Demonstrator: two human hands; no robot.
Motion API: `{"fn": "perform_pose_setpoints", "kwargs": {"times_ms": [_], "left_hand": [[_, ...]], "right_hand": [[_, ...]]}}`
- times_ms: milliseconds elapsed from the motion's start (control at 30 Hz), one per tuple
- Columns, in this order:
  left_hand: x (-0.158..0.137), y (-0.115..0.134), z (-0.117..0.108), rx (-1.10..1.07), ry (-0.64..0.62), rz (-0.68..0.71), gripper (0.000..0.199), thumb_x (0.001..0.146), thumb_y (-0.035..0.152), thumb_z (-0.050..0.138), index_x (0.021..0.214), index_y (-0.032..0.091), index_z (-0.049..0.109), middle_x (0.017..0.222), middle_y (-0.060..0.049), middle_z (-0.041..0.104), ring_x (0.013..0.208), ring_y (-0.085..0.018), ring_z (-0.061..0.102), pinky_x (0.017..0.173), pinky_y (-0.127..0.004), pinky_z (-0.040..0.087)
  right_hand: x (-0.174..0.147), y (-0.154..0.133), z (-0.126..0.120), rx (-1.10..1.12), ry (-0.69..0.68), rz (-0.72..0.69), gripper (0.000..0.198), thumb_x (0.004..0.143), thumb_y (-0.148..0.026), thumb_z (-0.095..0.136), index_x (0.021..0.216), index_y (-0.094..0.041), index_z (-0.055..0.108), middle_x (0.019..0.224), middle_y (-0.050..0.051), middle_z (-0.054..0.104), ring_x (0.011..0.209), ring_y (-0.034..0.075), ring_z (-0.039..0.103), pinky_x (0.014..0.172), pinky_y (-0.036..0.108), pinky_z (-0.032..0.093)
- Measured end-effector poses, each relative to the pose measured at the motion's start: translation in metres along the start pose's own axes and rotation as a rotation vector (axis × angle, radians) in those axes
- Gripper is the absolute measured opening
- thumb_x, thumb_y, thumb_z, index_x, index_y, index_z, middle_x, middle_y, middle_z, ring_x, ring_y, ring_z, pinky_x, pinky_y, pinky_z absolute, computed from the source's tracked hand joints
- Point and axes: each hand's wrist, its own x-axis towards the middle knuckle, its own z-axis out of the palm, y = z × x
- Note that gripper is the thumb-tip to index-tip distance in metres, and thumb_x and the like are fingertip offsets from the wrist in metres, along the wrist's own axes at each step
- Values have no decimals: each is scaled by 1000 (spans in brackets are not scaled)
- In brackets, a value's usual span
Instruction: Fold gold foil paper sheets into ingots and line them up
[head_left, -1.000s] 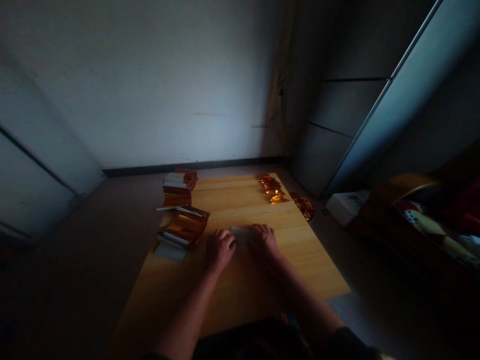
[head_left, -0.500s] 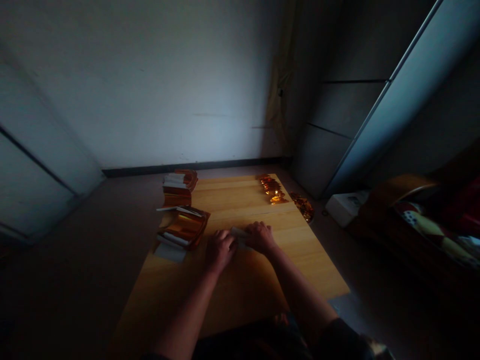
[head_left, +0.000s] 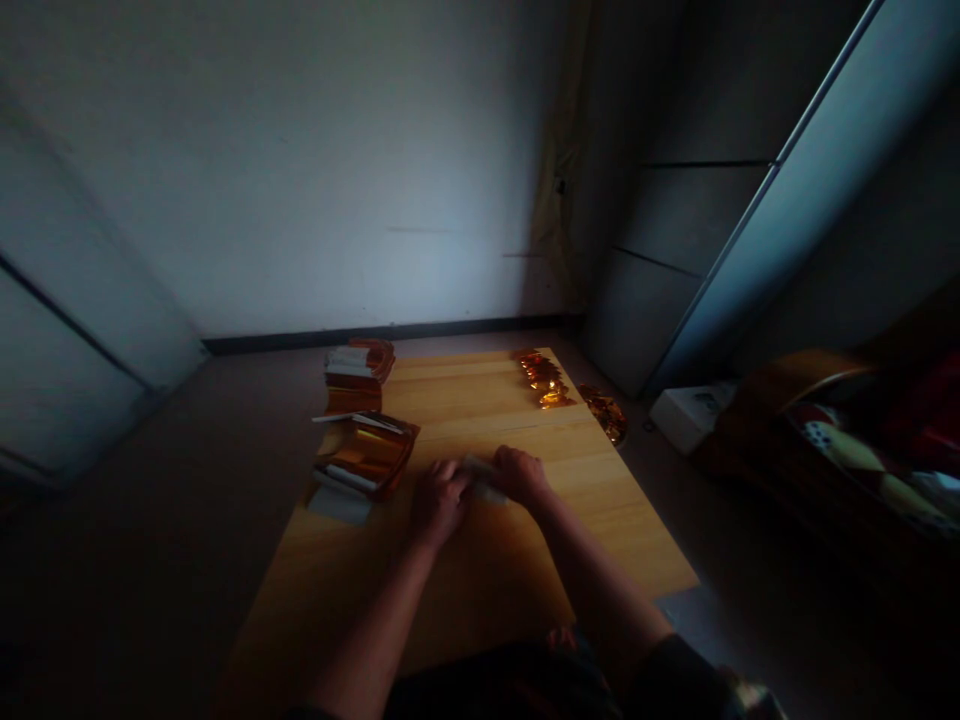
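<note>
On a low wooden table (head_left: 480,580) both my hands meet over a small pale sheet of paper (head_left: 481,481). My left hand (head_left: 439,500) presses on its left part with fingers curled. My right hand (head_left: 519,474) grips its right part, and most of the sheet is hidden under the fingers. Just left of my left hand lies a stack of gold foil sheets (head_left: 366,457) with white edges showing.
A second stack of gold sheets (head_left: 358,368) sits at the table's far left corner. Folded gold pieces (head_left: 544,376) lie at the far right edge, with more in a heap (head_left: 606,412) just off the table. A white box (head_left: 686,416) stands on the floor at right.
My right hand has slid left toward my left hand, and the pale sheet between them has become narrower and more covered. The stacks have not moved.
</note>
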Motion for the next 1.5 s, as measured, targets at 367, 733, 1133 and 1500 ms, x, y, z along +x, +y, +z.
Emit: {"fn": "perform_pose_setpoints", "kwargs": {"times_ms": [367,733,1133,1500], "left_hand": [[1,5,-4,16,4,-20,16,84,23,51,91,20,65,93,-7,59,92,-21,53,78,-33,42],[0,-1,1,-18,39,62,26,84,27,52,108,22,62,110,-7,61,97,-23,52,83,-38,43],[1,-1,4,-53,145,52,21,86,16,46,94,20,65,92,-6,64,90,-19,55,79,-33,45],[-1,-1,5,-22,89,-24,20,75,9,55,90,21,60,91,-5,65,88,-21,53,78,-35,44]], "right_hand": [[12,10,4,224,63,-44,35,75,-20,60,109,-20,57,93,5,69,82,17,63,67,22,40],[21,27,9,352,85,-137,17,79,-26,58,93,-21,67,92,4,70,83,16,63,70,23,43],[-1,52,6,478,32,-574,30,78,-35,63,102,-18,67,111,7,62,106,23,55,91,33,43],[2,39,27,256,212,-463,10,71,-16,66,81,-18,67,111,9,63,100,20,55,88,32,43]]}}
